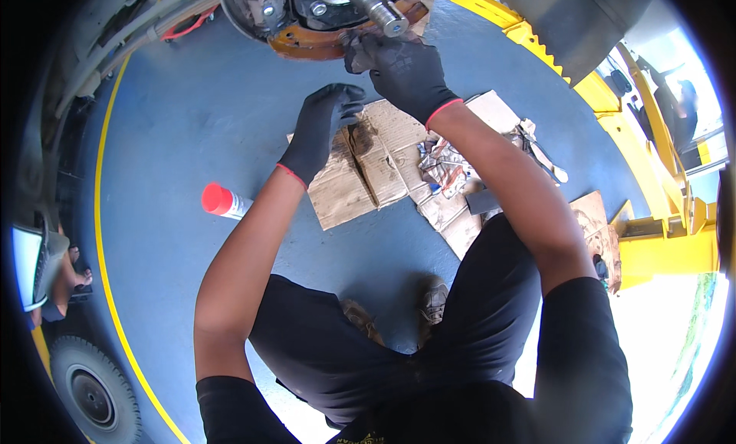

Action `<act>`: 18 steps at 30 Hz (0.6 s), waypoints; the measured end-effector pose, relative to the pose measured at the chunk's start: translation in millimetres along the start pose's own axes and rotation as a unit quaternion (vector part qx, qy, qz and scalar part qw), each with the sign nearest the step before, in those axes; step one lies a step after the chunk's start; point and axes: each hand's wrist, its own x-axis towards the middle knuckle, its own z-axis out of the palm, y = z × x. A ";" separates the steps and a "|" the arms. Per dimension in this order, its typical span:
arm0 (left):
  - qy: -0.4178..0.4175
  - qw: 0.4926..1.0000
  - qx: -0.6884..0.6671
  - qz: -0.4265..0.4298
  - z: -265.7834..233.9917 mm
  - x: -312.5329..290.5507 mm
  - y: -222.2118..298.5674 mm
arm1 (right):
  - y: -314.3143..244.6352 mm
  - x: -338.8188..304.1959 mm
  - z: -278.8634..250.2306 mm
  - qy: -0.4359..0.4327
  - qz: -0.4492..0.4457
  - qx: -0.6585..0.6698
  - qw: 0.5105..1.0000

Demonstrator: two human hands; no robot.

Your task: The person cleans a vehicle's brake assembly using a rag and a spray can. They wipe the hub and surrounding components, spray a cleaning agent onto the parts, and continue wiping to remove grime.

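At the top of the head view is an exposed wheel hub assembly with a bare metal shaft point(376, 9) sticking out. A curved orange-brown brake shoe point(310, 44) runs along its lower side. Wearing a dark glove, my right hand point(406, 70) is up against the shoe's lower edge with its fingers closed. What they grip is hidden. My left hand point(322, 126), also gloved, hovers lower and to the left, over the cardboard. Its fingers are loosely bent, the thumb apart, and nothing shows in them.
Oil-stained cardboard point(349, 180) lies on the blue floor below my hands. Crumpled rags point(445, 168) and tools point(540, 153) rest to its right. A can with a red cap point(222, 200) is beside my left forearm. Yellow lift framework point(613, 130) stands at right, a tire point(96, 390) at lower left.
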 end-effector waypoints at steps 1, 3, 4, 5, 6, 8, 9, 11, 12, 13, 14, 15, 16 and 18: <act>0.000 1.000 -0.006 -0.006 -1.2 -0.4 0.0 | 6.9 2.9 -8.3 -0.039 0.012 -0.002 0.999; 0.003 1.000 0.001 -0.024 -2.3 -1.4 -0.2 | 21.0 8.1 -26.4 -0.143 0.049 -0.025 0.988; 0.008 0.999 0.012 -0.029 -1.8 -1.7 -0.7 | 27.3 11.6 -32.4 -0.085 0.095 -0.033 0.991; 0.011 0.999 0.025 -0.033 -1.5 -2.3 -1.0 | 29.1 12.0 -35.1 -0.023 0.092 -0.052 0.994; 0.004 0.999 0.035 -0.020 -0.8 -2.6 -1.5 | 34.4 14.4 -37.3 0.020 0.128 -0.084 0.988; -0.015 0.998 0.055 0.005 1.2 -3.5 -2.9 | 35.2 14.1 -32.1 -0.002 0.054 -0.104 0.993; -0.016 0.998 0.052 -0.010 2.7 -3.0 -3.1 | 30.9 12.5 -25.8 -0.010 0.007 -0.099 0.995; -0.016 0.999 0.047 -0.018 4.3 -2.5 -2.1 | 30.4 11.0 -17.5 0.043 -0.085 -0.090 0.991; -0.021 0.998 0.049 -0.017 4.6 -2.8 -1.4 | 30.2 10.0 -15.1 0.032 -0.028 -0.083 0.996; -0.024 0.998 0.051 -0.017 4.6 -3.8 -0.8 | 30.9 9.5 -14.6 0.004 0.009 -0.076 0.997; -0.026 0.998 0.056 -0.026 4.4 -4.9 -0.1 | 29.9 8.4 -15.7 -0.044 0.037 -0.084 0.995; -0.035 0.998 0.059 -0.012 3.6 -6.9 0.5 | 29.8 7.7 -16.7 -0.006 0.106 -0.094 0.990; -0.041 0.997 0.063 -0.002 3.0 -8.2 1.2 | 29.5 6.7 -20.3 0.086 0.085 -0.070 0.990; -0.042 0.997 0.063 0.001 2.1 -13.6 1.1 | 23.9 4.7 -24.0 0.023 0.086 -0.155 0.984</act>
